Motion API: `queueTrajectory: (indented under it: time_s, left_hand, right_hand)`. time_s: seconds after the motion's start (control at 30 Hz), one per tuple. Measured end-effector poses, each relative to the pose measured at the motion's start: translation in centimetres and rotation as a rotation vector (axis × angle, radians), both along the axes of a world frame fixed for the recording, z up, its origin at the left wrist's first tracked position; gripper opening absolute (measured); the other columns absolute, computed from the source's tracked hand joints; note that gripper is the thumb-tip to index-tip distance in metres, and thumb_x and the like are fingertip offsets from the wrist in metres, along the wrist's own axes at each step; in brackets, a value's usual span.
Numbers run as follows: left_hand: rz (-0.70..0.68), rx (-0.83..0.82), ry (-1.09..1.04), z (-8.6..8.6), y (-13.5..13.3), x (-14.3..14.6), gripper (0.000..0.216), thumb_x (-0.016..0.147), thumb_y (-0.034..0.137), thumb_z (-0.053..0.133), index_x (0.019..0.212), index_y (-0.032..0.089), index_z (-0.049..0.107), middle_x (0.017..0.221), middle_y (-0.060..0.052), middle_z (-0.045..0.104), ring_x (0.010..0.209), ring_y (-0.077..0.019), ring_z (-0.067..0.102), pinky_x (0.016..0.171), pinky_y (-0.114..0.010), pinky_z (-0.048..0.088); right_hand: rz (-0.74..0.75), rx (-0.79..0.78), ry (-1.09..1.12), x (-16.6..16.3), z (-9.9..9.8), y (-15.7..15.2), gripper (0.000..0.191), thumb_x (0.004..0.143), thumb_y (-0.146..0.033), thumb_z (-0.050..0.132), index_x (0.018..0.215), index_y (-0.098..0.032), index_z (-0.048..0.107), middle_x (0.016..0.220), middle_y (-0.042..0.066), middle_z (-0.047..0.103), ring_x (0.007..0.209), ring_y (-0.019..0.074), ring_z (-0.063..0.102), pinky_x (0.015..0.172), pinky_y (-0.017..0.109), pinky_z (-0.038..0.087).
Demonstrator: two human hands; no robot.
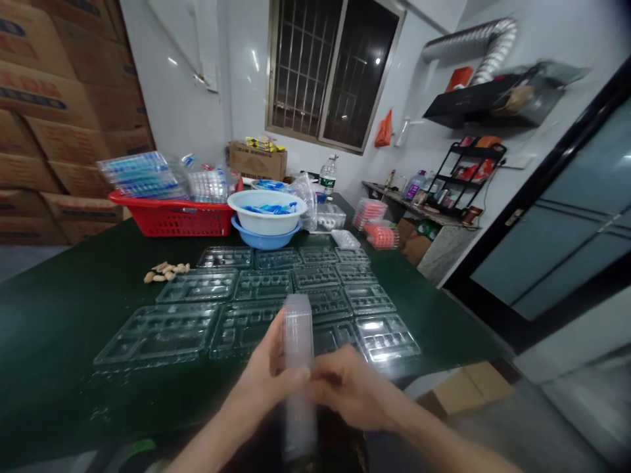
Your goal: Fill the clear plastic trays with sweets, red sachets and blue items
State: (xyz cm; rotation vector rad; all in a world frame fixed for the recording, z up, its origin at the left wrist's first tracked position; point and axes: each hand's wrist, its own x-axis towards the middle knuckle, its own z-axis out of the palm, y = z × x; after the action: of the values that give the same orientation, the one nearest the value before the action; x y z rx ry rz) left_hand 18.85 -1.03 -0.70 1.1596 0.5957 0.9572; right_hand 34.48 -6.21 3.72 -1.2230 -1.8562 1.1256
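Note:
Both of my hands hold an upright stack of clear plastic trays [298,341] over the near edge of the dark green table [59,315]. My left hand [266,381] grips its left side with thumb in front. My right hand [348,387] closes on its right side. The stack is blurred by motion. Just beyond it, several clear compartment trays [197,286] lie flat in rows on the table.
A red basket [172,213] of packaged items, a white bowl [266,210] on a blue bowl [263,238] and a water bottle [327,176] stand at the far side. Small tan pieces [165,270] lie at left. Cardboard boxes [54,98] are stacked against the left wall.

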Motion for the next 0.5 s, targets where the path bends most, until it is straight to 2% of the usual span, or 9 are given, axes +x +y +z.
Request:
queueTrajectory:
  time_s: [0.1, 0.2, 0.37, 0.5]
  left_hand:
    - [-0.093, 0.003, 0.004, 0.5, 0.4, 0.5, 0.091, 0.061, 0.037, 0.074, 0.137, 0.019, 0.026, 0.093, -0.009, 0.059, 0.08, -0.0243, 0.055, 0.066, -0.031, 0.043]
    - [-0.183, -0.024, -0.019, 1.0, 1.0, 1.4, 0.084, 0.061, 0.034, 0.074, 0.132, 0.017, 0.032, 0.081, -0.005, 0.058, 0.074, -0.0215, 0.054, 0.063, -0.029, 0.043]
    - [-0.188, -0.076, -0.056, 0.6, 2.3, 2.7, 0.066, 0.058, 0.034, 0.076, 0.115, 0.015, 0.048, 0.075, -0.005, 0.059, 0.065, -0.0176, 0.054, 0.056, -0.025, 0.043]
    - [-0.181, -0.168, -0.088, 0.0, 3.1, 3.5, 0.06, 0.057, 0.03, 0.078, 0.109, 0.018, 0.051, 0.076, -0.003, 0.061, 0.064, -0.0163, 0.056, 0.056, -0.025, 0.045]
  right_hand:
    - [0.046, -0.036, 0.108, 1.2, -0.2, 0.2, 0.02, 0.079, -0.029, 0.058, 0.068, -0.013, 0.06, 0.059, -0.005, 0.043, 0.054, 0.0054, 0.036, 0.049, 0.017, 0.029]
    - [0.043, -0.044, 0.139, 2.1, -0.5, 0.4, 0.022, 0.08, -0.028, 0.057, 0.065, -0.012, 0.058, 0.057, -0.006, 0.039, 0.052, 0.0051, 0.033, 0.047, 0.018, 0.026]
    - [0.008, -0.107, 0.202, 3.5, -1.3, 1.2, 0.03, 0.079, -0.033, 0.058, 0.059, -0.013, 0.052, 0.055, -0.005, 0.035, 0.053, 0.0055, 0.03, 0.048, 0.02, 0.024]
    - [-0.026, -0.162, 0.247, 4.0, -1.4, 2.1, 0.035, 0.079, -0.034, 0.059, 0.054, -0.014, 0.046, 0.052, -0.006, 0.031, 0.05, 0.0047, 0.027, 0.046, 0.02, 0.02]
